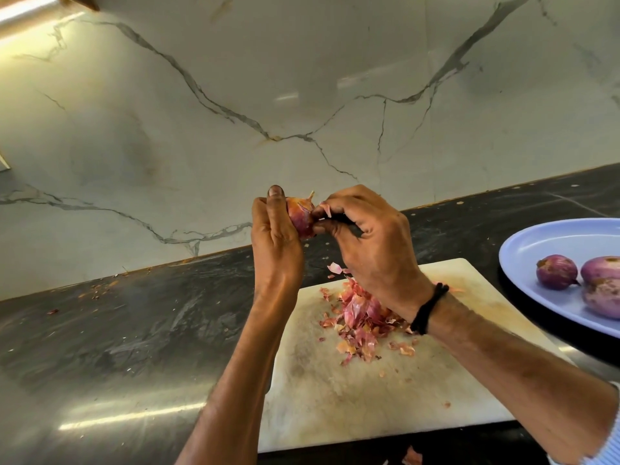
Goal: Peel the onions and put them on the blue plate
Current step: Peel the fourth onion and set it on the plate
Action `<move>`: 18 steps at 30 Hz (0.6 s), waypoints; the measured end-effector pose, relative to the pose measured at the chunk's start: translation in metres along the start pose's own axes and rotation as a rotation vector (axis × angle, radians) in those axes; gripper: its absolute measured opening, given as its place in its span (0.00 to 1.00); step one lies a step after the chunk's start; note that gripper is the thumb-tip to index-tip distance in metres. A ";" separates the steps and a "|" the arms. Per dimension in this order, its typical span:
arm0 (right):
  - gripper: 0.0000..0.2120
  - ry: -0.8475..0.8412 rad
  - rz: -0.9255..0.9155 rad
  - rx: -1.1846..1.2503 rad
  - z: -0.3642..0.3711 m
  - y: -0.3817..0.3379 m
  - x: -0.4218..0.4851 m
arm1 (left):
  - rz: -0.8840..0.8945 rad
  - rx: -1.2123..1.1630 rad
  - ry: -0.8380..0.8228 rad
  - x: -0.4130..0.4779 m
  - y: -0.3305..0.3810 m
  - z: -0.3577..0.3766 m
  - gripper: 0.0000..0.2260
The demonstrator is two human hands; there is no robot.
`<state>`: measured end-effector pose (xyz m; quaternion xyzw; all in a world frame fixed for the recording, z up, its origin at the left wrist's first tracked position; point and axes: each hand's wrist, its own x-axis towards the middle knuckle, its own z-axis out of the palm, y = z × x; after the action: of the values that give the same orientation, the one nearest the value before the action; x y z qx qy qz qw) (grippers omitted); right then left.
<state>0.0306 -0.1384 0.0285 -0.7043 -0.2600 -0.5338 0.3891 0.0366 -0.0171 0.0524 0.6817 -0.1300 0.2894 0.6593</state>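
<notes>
A small red onion (301, 216) with dry skin still on it is held up above the counter. My left hand (275, 243) grips it from the left, thumb upright along its side. My right hand (369, 243) pinches a flake of skin at the onion's right side with curled fingers; something dark shows under those fingers, unclear what. The blue plate (530, 250) lies at the right edge, holding three peeled purple onions (557, 271). A heap of pink onion peels (360, 313) lies on the white cutting board (335, 391) below my hands.
The board rests on a dark stone counter (134, 330) with a few peel scraps near the back edge. A marble backsplash (235, 95) rises behind. One loose peel (412, 457) lies in front of the board.
</notes>
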 end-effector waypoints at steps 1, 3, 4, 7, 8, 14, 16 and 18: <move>0.08 -0.002 -0.006 -0.013 0.000 0.000 0.000 | 0.013 0.015 -0.003 0.000 0.000 0.000 0.15; 0.08 -0.003 -0.009 -0.024 -0.001 0.002 0.000 | 0.033 0.034 -0.008 0.000 0.000 -0.001 0.15; 0.08 -0.004 -0.010 -0.022 -0.001 0.002 0.000 | 0.036 0.040 -0.008 -0.001 0.000 -0.001 0.14; 0.06 -0.004 -0.019 0.012 0.000 0.005 0.000 | 0.021 0.050 -0.013 -0.002 0.001 -0.001 0.14; 0.05 -0.009 -0.023 0.021 0.000 0.005 -0.001 | 0.015 0.049 -0.015 -0.002 0.001 -0.001 0.15; 0.09 -0.029 -0.041 -0.019 0.003 0.005 -0.003 | -0.004 0.051 -0.042 -0.003 -0.001 0.001 0.14; 0.09 -0.038 -0.057 -0.030 0.002 0.006 -0.004 | -0.016 0.040 -0.036 -0.004 -0.001 0.001 0.14; 0.11 -0.050 -0.069 -0.047 0.003 0.005 -0.006 | -0.022 0.038 -0.025 -0.004 0.000 0.002 0.14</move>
<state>0.0342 -0.1386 0.0207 -0.7169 -0.2810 -0.5353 0.3472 0.0333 -0.0197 0.0501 0.6990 -0.1253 0.2759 0.6478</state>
